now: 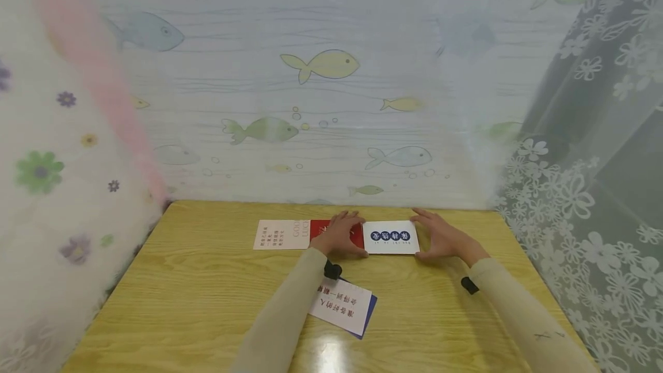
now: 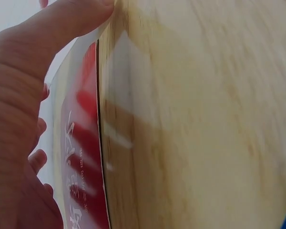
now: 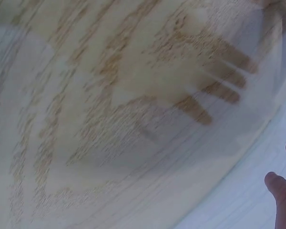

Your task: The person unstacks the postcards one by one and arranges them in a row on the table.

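In the head view, a white card (image 1: pixel 391 238) with dark blue round characters lies at the far side of the table between both hands. My left hand (image 1: pixel 340 236) holds its left edge, thumb at the near corner and fingers at the far side. My right hand (image 1: pixel 440 239) grips the right edge, thumb at the near corner. Under the left hand, a red card (image 1: pixel 318 229) is partly hidden; its white lettering shows in the left wrist view. A pale pink card (image 1: pixel 279 235) adjoins it on the left. The right wrist view shows only part of the right hand (image 3: pixel 283 191).
Closer to me, a stack of cards lies askew, a white printed card (image 1: pixel 342 307) over a blue card (image 1: pixel 370 315), partly covered by the left sleeve. The wooden table (image 1: pixel 181 292) meets a fish-patterned curtain (image 1: pixel 331 96) behind. Sheer flowered fabric (image 1: pixel 580 200) hangs at the right.
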Available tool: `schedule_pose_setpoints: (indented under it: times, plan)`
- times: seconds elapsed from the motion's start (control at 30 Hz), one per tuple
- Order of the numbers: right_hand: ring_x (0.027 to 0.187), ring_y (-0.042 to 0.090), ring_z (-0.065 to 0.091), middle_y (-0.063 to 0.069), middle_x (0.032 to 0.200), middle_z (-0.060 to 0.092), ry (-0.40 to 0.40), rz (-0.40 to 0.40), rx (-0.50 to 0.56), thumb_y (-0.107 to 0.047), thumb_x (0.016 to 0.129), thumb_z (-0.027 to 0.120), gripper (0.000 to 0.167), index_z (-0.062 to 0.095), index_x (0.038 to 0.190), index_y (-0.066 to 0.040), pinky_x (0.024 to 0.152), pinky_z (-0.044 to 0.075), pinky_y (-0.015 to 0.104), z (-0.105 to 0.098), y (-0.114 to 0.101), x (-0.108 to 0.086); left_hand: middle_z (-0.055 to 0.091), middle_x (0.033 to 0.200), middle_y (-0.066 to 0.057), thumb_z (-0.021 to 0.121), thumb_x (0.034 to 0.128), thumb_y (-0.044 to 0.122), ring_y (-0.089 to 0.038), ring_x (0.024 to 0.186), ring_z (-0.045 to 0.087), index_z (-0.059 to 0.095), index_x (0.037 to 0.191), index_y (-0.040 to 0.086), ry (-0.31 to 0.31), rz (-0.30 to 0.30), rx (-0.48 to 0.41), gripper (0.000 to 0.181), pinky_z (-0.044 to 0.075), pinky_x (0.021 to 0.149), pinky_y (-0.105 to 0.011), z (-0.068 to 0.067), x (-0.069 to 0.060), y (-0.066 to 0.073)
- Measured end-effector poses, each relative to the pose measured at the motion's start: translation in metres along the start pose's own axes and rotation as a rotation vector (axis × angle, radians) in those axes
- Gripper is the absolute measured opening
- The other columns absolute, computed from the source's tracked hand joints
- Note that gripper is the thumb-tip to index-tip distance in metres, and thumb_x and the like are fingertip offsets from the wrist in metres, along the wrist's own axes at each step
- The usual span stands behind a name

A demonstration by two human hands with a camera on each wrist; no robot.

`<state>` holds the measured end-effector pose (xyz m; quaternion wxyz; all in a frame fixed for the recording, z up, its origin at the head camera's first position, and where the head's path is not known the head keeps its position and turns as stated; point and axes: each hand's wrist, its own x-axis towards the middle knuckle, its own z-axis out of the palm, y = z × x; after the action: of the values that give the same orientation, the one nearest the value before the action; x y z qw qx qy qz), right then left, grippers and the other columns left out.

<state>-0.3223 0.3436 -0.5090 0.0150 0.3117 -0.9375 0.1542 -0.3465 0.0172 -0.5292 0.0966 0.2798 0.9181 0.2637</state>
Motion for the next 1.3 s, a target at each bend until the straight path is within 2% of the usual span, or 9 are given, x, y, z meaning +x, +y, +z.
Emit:
schedule_pose_setpoints:
  times: [0.33, 0.57, 0.8, 1.03, 1.3]
  plan:
    - [0.14, 0.054, 0.038, 0.032, 0.156, 0.036, -0.004, 0.017, -0.003, -0.033, 0.066, 0.089, 0.09, 0.053, 0.138, 0.008, 0.113, 0.036, 0.067, 0.0, 0.006, 0.005, 0.028, 0.168, -0.005, 0.086, 0.0762, 0.044, -0.034, 0.157, 0.013, 0.048, 0.152, 0.022, 0.002, -0.061, -0.043, 0.088, 0.022, 0.124, -0.06, -0.001, 0.002, 0.006]
    - [0.139, 0.054, 0.04, 0.033, 0.155, 0.037, -0.026, 0.02, -0.022, -0.033, 0.065, 0.089, 0.09, 0.054, 0.137, 0.008, 0.114, 0.036, 0.065, 0.0, 0.008, 0.009, 0.028, 0.168, -0.007, 0.086, 0.0763, 0.046, -0.034, 0.157, 0.012, 0.047, 0.153, 0.021, -0.004, -0.058, -0.026, 0.09, 0.014, 0.127, -0.056, 0.0, 0.006, 0.004]
    - [0.141, 0.053, 0.037, 0.034, 0.154, 0.038, -0.062, 0.036, -0.032, -0.031, 0.065, 0.088, 0.091, 0.052, 0.138, 0.01, 0.113, 0.035, 0.068, -0.003, 0.006, 0.016, 0.027, 0.168, -0.003, 0.084, 0.0763, 0.052, -0.032, 0.157, 0.013, 0.046, 0.154, 0.024, -0.011, -0.071, 0.01, 0.091, 0.019, 0.126, -0.056, 0.003, 0.01, -0.002]
    - [0.14, 0.054, 0.038, 0.035, 0.152, 0.04, -0.072, 0.035, -0.051, -0.032, 0.065, 0.088, 0.088, 0.054, 0.136, 0.008, 0.113, 0.035, 0.068, -0.003, 0.007, 0.02, 0.025, 0.169, -0.005, 0.081, 0.0789, 0.051, -0.033, 0.157, 0.013, 0.043, 0.156, 0.023, -0.036, -0.064, 0.043, 0.091, 0.01, 0.129, -0.05, -0.001, 0.012, -0.002]
    - [0.14, 0.056, 0.036, 0.037, 0.152, 0.039, -0.102, 0.05, -0.013, -0.032, 0.064, 0.085, 0.09, 0.051, 0.137, 0.009, 0.114, 0.031, 0.071, 0.002, 0.006, 0.023, 0.025, 0.169, -0.006, 0.08, 0.0807, 0.053, -0.036, 0.157, 0.013, 0.043, 0.156, 0.02, -0.056, -0.043, 0.047, 0.09, 0.009, 0.129, -0.05, -0.003, 0.011, -0.006]
